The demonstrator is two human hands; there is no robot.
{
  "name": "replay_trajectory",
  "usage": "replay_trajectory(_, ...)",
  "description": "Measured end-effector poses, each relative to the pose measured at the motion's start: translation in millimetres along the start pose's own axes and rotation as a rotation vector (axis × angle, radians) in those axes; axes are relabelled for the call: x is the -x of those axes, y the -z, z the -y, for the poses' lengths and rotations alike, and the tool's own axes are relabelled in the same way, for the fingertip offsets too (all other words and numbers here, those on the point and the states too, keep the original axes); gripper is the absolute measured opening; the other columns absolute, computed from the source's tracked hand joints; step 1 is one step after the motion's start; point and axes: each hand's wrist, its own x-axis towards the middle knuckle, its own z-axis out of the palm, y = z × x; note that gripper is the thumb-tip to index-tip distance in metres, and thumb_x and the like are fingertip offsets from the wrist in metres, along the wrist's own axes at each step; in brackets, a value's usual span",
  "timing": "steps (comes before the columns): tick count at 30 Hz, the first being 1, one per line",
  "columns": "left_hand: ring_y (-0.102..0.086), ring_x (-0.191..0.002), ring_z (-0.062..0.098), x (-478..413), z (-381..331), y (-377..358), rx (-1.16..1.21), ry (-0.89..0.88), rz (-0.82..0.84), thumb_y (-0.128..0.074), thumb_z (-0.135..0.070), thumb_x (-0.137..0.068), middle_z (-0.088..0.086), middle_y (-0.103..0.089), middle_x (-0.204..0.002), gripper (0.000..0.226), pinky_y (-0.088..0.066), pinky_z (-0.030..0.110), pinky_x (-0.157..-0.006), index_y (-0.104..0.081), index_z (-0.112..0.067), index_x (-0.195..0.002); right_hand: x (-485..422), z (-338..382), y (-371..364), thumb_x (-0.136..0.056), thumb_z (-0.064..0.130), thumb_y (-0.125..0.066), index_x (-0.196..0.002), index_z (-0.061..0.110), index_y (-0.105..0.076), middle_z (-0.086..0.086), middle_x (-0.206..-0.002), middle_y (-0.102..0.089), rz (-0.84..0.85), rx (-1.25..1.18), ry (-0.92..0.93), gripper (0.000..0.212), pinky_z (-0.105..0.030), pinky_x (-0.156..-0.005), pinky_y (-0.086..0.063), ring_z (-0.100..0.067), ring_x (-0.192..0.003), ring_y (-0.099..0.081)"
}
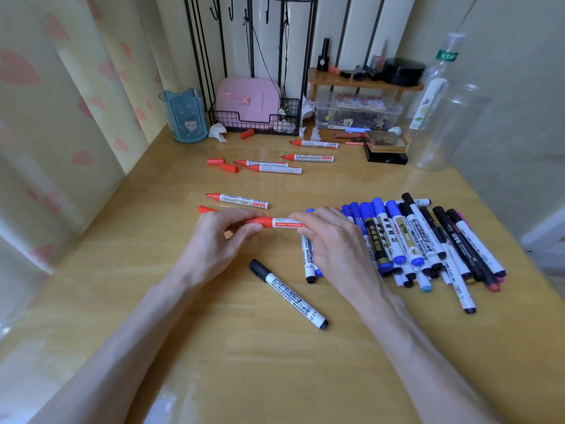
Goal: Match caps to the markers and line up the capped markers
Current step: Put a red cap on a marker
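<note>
Holding the red marker (286, 223): both hands have it, lying sideways between them, just above the table (153, 286).
Left hand (226, 231): fingers and thumb are squeezed on the red cap (260, 222) at the marker's left end.
Right hand (330, 240): fingers are curled round the white body of the same marker.
Red cap: it is on the marker's tip; I cannot tell if it is pushed all the way on.
Open red marker (237, 201): lies flat just past the hands, tip bare.
Loose cap (206, 208): lies on the table just beside the left hand.
Far red markers (276, 169): four lie further back, all with bare tips.
Far caps (215, 161): two lie just left of those markers, one more near the wire rack (253, 125).
Black marker (289, 293): capped, lies alone between the two arms.
Marker row (412, 240): blue, black and other capped markers lie side by side, touching, to the right of the right hand.
Back of table: a blue cup (185, 116), a pink box (247, 99) in the rack, a clear bottle (443, 117).
</note>
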Motion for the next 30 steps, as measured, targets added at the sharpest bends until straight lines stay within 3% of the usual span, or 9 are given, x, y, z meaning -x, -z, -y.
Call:
replay_trajectory(3,-0.068,-0.077,0.008,-1.5,-1.8,-2.8,-0.001,-0.012,-0.007,-0.069,-0.029,-0.095,-0.029,-0.070,-0.083,0.016,-0.057,0.035,-0.082,-0.076,-0.029,-0.110,0.7,-1.1,-3.5,-0.086,-0.014,-0.061,-0.118,0.011,-0.073,0.000,-0.089,-0.063,-0.001,-0.015,-0.004,0.042,-0.046,-0.069,-0.054,-0.020,-0.084,-0.057)
replay_trajectory(6,-0.067,-0.076,0.013,-1.9,-3.3,-4.1,-0.039,-0.026,0.004,-0.066,-0.033,-0.094,-0.019,-0.071,-0.084,0.022,-0.056,0.038,-0.079,-0.079,-0.024,-0.109,2.5,-1.6,-3.7,-0.085,-0.011,-0.052,-0.117,0.011,-0.073,-0.001,-0.089,-0.065,0.026,-0.034,-0.015,0.044,-0.046,-0.068,-0.055,-0.025,-0.086,-0.067)
replay_trajectory(10,-0.067,-0.081,0.014,-2.4,-3.8,-1.7,-0.045,-0.037,0.022,-0.064,-0.034,-0.097,-0.013,-0.073,-0.087,0.021,-0.054,0.037,-0.079,-0.077,-0.025,-0.110,4.5,2.9,0.9,-0.098,0.012,-0.058,-0.116,0.018,-0.072,0.002,-0.089,-0.065,0.054,-0.038,-0.060,0.023,-0.045,-0.068,-0.052,-0.028,-0.080,-0.062)
replay_trajectory(13,-0.068,-0.088,0.014,-3.7,-5.3,-4.8,-0.024,-0.060,0.065,-0.063,-0.031,-0.099,-0.014,-0.074,-0.097,0.019,-0.054,0.040,-0.080,-0.074,-0.024,-0.111,4.4,9.0,3.1,-0.100,0.037,-0.066,-0.100,0.024,-0.070,0.010,-0.082,-0.065,0.060,-0.028,-0.095,0.013,-0.041,-0.075,-0.047,-0.019,-0.074,-0.057)
replay_trajectory(17,-0.071,-0.091,0.017,-2.7,-7.5,-9.9,0.046,-0.037,0.011,-0.067,-0.025,-0.101,-0.009,-0.074,-0.103,0.024,-0.056,0.043,-0.081,-0.069,-0.022,-0.125,7.5,13.4,0.4,-0.092,0.040,-0.074,-0.083,0.024,-0.071,0.012,-0.073,-0.056,-0.011,-0.017,-0.159,0.019,-0.030,-0.068,-0.042,-0.013,-0.071,-0.048)
replay_trajectory(20,-0.072,-0.090,0.019,-4.0,-9.1,-6.9,0.101,0.002,-0.046,-0.068,-0.019,-0.100,-0.010,-0.071,-0.104,0.031,-0.056,0.043,-0.082,-0.064,-0.022,-0.131,5.9,13.2,0.1,-0.089,0.041,-0.076,-0.075,0.026,-0.067,0.011,-0.062,-0.052,-0.097,-0.001,-0.287,0.022,-0.030,-0.058,-0.038,-0.012,-0.061,-0.045)
replay_trajectory(23,-0.072,-0.088,0.020,-2.5,-9.2,-7.8,0.106,0.015,-0.053,-0.068,-0.010,-0.101,-0.008,-0.070,-0.104,0.031,-0.056,0.048,-0.082,-0.065,-0.022,-0.129,2.1,12.0,0.3,-0.090,0.044,-0.072,-0.083,0.026,-0.068,0.007,-0.056,-0.058,-0.121,0.109,-0.396,0.020,-0.031,-0.053,-0.038,-0.018,-0.056,-0.048)
replay_trajectory(26,-0.071,-0.089,0.021,-1.0,-8.8,-10.2,0.092,0.019,-0.028,-0.066,-0.012,-0.102,-0.005,-0.070,-0.105,0.028,-0.055,0.053,-0.081,-0.067,-0.022,-0.127,-1.1,10.8,-1.1,-0.092,0.046,-0.067,-0.101,0.026,-0.068,0.005,-0.065,-0.066,-0.065,0.236,-0.448,0.022,-0.035,-0.056,-0.040,-0.026,-0.067,-0.059)
replay_trajectory(30,-0.070,-0.089,0.021,-0.5,-9.8,-11.4,0.073,0.004,-0.020,-0.065,-0.017,-0.102,-0.006,-0.070,-0.105,0.025,-0.055,0.052,-0.079,-0.068,-0.023,-0.126,-2.6,8.6,-1.6,-0.096,0.042,-0.064,-0.107,0.024,-0.065,0.001,-0.076,-0.067,-0.012,0.347,-0.462,0.021,-0.033,-0.058,-0.032,-0.029,-0.079,-0.064)
